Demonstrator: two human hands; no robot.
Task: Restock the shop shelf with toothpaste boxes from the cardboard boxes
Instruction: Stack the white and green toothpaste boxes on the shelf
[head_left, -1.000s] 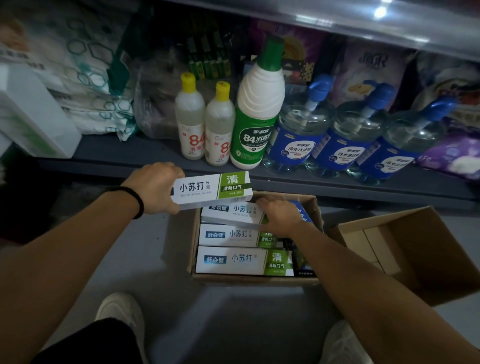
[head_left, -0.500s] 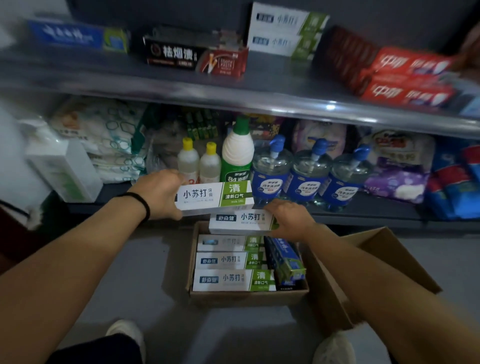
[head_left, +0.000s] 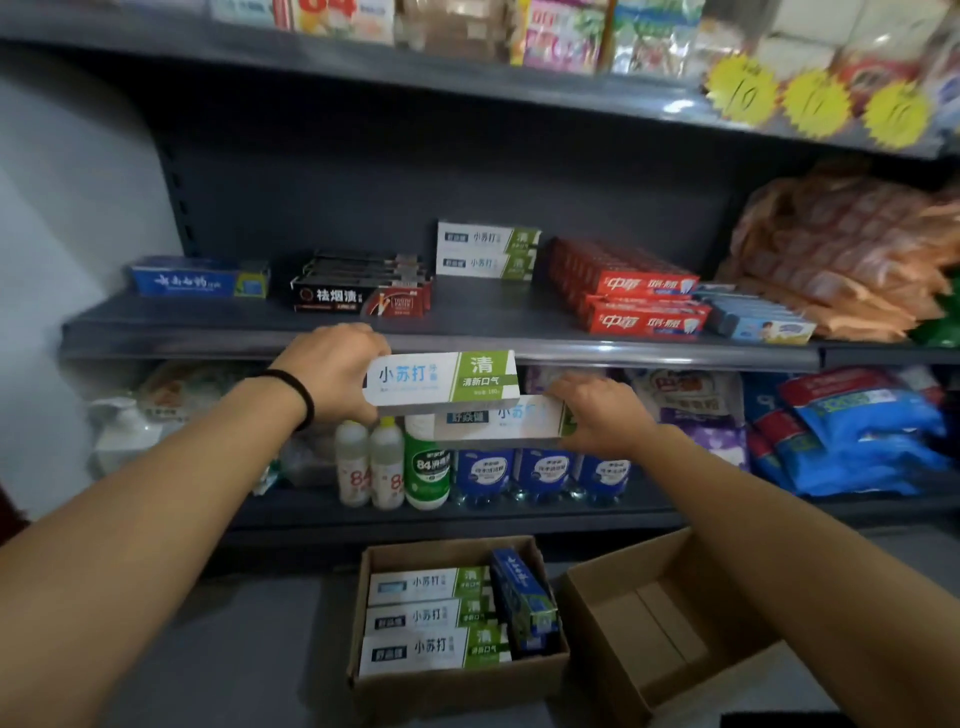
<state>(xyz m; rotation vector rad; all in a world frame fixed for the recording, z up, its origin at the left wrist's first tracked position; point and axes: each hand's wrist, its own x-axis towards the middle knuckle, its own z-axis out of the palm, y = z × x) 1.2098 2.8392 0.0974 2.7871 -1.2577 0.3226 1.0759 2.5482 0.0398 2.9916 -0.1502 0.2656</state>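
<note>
From the head view, the left hand (head_left: 332, 371) grips one toothpaste box (head_left: 441, 379) and the right hand (head_left: 597, 415) another (head_left: 498, 423) just below the shelf (head_left: 467, 317) edge; light, stiff cartons, probably crushable, best held by their ends.

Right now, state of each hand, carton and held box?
left hand: grips a white-green toothpaste box, raised at the shelf edge
right hand: grips a second box, just below the first
left carton: open, part full
right carton: open, nothing visible inside
</note>
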